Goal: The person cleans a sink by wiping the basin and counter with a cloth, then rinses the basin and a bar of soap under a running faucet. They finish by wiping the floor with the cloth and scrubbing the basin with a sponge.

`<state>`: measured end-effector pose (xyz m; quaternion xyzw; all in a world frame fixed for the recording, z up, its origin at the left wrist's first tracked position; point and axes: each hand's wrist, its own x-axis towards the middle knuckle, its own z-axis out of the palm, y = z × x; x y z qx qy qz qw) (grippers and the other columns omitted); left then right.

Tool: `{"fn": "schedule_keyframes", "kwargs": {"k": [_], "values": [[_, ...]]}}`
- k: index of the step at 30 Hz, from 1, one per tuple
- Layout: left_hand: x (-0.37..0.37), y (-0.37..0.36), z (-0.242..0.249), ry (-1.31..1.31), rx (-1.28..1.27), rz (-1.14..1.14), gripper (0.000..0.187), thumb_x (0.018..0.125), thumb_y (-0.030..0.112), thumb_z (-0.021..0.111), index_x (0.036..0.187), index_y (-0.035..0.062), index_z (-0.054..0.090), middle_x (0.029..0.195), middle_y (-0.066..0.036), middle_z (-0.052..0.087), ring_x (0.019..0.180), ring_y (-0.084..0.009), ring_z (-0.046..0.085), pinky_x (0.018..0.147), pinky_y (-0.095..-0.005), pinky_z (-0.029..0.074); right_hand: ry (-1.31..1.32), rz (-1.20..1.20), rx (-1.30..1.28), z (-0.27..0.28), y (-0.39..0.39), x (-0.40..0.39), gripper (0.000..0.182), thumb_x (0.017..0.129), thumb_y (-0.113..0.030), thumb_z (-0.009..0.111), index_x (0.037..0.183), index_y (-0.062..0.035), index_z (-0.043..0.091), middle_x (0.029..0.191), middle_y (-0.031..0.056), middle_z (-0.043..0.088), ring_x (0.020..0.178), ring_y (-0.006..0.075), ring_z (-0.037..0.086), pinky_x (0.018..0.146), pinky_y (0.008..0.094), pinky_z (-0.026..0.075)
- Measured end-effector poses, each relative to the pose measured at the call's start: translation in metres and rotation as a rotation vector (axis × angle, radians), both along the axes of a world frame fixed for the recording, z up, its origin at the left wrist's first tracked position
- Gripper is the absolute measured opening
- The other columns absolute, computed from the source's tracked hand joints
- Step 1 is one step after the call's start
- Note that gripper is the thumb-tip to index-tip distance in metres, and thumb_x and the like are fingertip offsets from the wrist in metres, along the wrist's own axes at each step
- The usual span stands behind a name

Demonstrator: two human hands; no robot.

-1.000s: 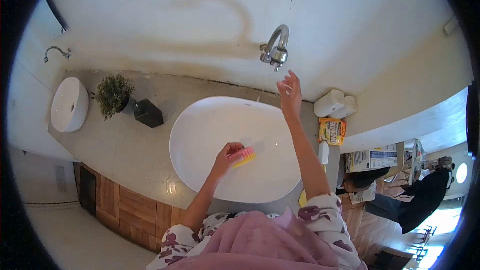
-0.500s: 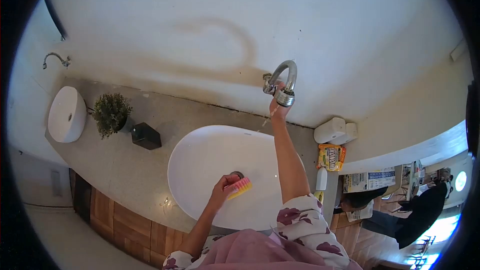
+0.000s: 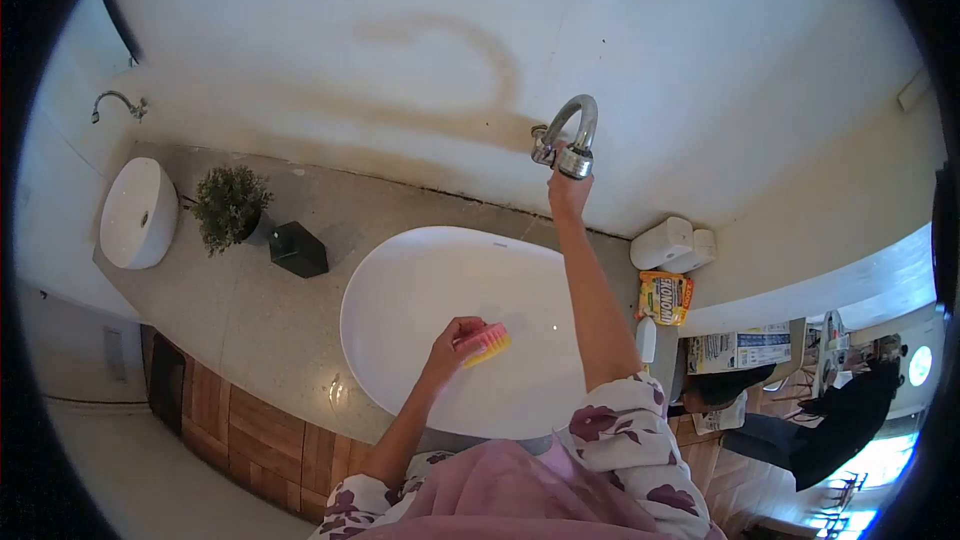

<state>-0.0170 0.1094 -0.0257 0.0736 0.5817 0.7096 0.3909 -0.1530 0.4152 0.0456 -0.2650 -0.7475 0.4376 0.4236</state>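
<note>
My left hand (image 3: 457,348) is closed around a pink and yellow scrub brush (image 3: 488,343), above the bowl of the white oval sink (image 3: 400,270). The brush hides the drain. My right arm stretches over the sink's right side to the curved chrome faucet (image 3: 586,120) on the wall. My right hand (image 3: 570,192) grips the faucet's handle behind the spout; its fingers are partly hidden. No clear stream of water shows under the spout.
Left of the sink stand a dark box (image 3: 299,249), a potted plant (image 3: 230,205) and a second basin (image 3: 138,213). On the right are white paper rolls (image 3: 662,243), an orange packet (image 3: 665,297) and a white bottle (image 3: 647,340). A person in dark clothes (image 3: 850,420) is farther right.
The thin water stream below the spout no longer shows clearly. My left hand has moved slightly right with the brush, now over the drain. My right hand stays at the faucet; the view has shifted a little.
</note>
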Motion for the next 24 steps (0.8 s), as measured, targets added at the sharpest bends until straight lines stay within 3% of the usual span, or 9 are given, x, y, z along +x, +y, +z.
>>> {"fn": "schedule_keyframes", "kwargs": {"k": [2, 5, 7, 9, 11, 13, 19, 21, 24], "values": [[-0.006, -0.001, 0.000, 0.064, -0.038, -0.003, 0.046, 0.082, 0.014, 0.072, 0.122, 0.0035, 0.052, 0.116, -0.010, 0.060, 0.106, -0.0183, 0.058, 0.094, -0.0307, 0.046, -0.210, 0.086, -0.062, 0.010, 0.001, 0.017, 0.038, 0.091, -0.028, 0.060, 0.117, -0.0025, 0.049, 0.106, 0.0201, 0.061, 0.095, 0.0351, 0.060, 0.081, 0.0437, 0.047], [-0.013, -0.015, -0.009, 0.304, -0.137, -0.007, 0.067, 0.072, 0.017, 0.081, 0.129, 0.0042, 0.047, 0.127, -0.014, 0.053, 0.114, -0.0217, 0.054, 0.096, -0.0331, 0.045, -0.151, 0.196, -0.024, 0.013, -0.047, 0.082, 0.059, 0.087, -0.029, 0.065, 0.136, -0.0060, 0.039, 0.129, 0.0162, 0.053, 0.116, 0.0345, 0.052, 0.097, 0.0423, 0.042], [-0.020, -0.017, -0.005, 0.714, -0.275, -0.003, 0.087, 0.063, 0.021, 0.087, 0.136, 0.0064, 0.041, 0.139, -0.017, 0.040, 0.125, -0.0255, 0.046, 0.100, -0.0361, 0.043, -0.409, 0.656, 0.089, -0.021, -0.075, 0.132, 0.073, 0.085, -0.033, 0.069, 0.145, -0.0110, 0.033, 0.143, 0.0159, 0.042, 0.131, 0.0348, 0.040, 0.108, 0.0443, 0.032], [-0.025, -0.014, -0.004, 0.707, -0.252, -0.050, 0.098, 0.060, 0.021, 0.088, 0.141, 0.0077, 0.035, 0.145, -0.018, 0.030, 0.132, -0.0290, 0.037, 0.106, -0.0389, 0.039, -0.608, 1.074, 0.269, -0.033, -0.107, 0.175, 0.078, 0.079, -0.037, 0.073, 0.145, -0.0187, 0.035, 0.148, 0.0133, 0.037, 0.135, 0.0352, 0.034, 0.113, 0.0467, 0.022], [-0.026, -0.006, 0.017, 0.482, -0.050, -0.099, 0.101, 0.061, 0.020, 0.088, 0.144, 0.0086, 0.032, 0.146, -0.018, 0.030, 0.134, -0.0318, 0.034, 0.110, -0.0402, 0.033, -0.726, 1.106, 0.341, -0.022, -0.130, 0.193, 0.075, 0.077, -0.031, 0.075, 0.142, -0.0176, 0.041, 0.145, 0.0106, 0.041, 0.133, 0.0332, 0.037, 0.112, 0.0452, 0.025], [-0.020, -0.002, 0.023, 0.426, -0.029, -0.108, 0.100, 0.064, 0.024, 0.086, 0.145, 0.0092, 0.030, 0.146, -0.018, 0.030, 0.135, -0.0324, 0.033, 0.111, -0.0409, 0.031, -0.552, 1.253, -0.011, -0.019, -0.132, 0.204, 0.070, 0.075, -0.026, 0.075, 0.138, -0.0169, 0.047, 0.140, 0.0106, 0.047, 0.126, 0.0319, 0.043, 0.109, 0.0431, 0.031], [-0.016, -0.023, 0.024, 0.482, -0.182, -0.136, 0.075, 0.082, 0.036, 0.071, 0.143, 0.0089, 0.035, 0.146, -0.020, 0.034, 0.137, -0.0352, 0.029, 0.112, -0.0434, 0.028, -0.715, 0.969, -0.150, -0.038, -0.099, 0.221, 0.045, 0.071, -0.019, 0.077, 0.114, -0.0127, 0.066, 0.123, 0.0125, 0.055, 0.118, 0.0306, 0.047, 0.099, 0.0432, 0.039], [-0.018, -0.041, 0.033, 0.603, -0.292, -0.088, 0.067, 0.085, 0.037, 0.067, 0.140, 0.0079, 0.041, 0.144, -0.021, 0.037, 0.138, -0.0360, 0.028, 0.112, -0.0443, 0.028, -0.541, 0.549, 0.479, -0.055, -0.090, 0.223, 0.045, 0.069, -0.021, 0.078, 0.112, -0.0133, 0.067, 0.133, 0.0165, 0.046, 0.121, 0.0354, 0.042, 0.099, 0.0448, 0.039], [-0.023, -0.067, 0.033, 1.130, -0.706, 0.031, 0.045, 0.085, 0.029, 0.065, 0.125, 0.0080, 0.057, 0.141, -0.018, 0.043, 0.141, -0.0335, 0.023, 0.114, -0.0507, 0.020, -0.609, 0.475, 0.812, -0.062, -0.097, 0.225, 0.048, 0.070, -0.020, 0.078, 0.112, -0.0076, 0.061, 0.133, 0.0168, 0.044, 0.120, 0.0392, 0.044, 0.098, 0.0482, 0.041]]}}
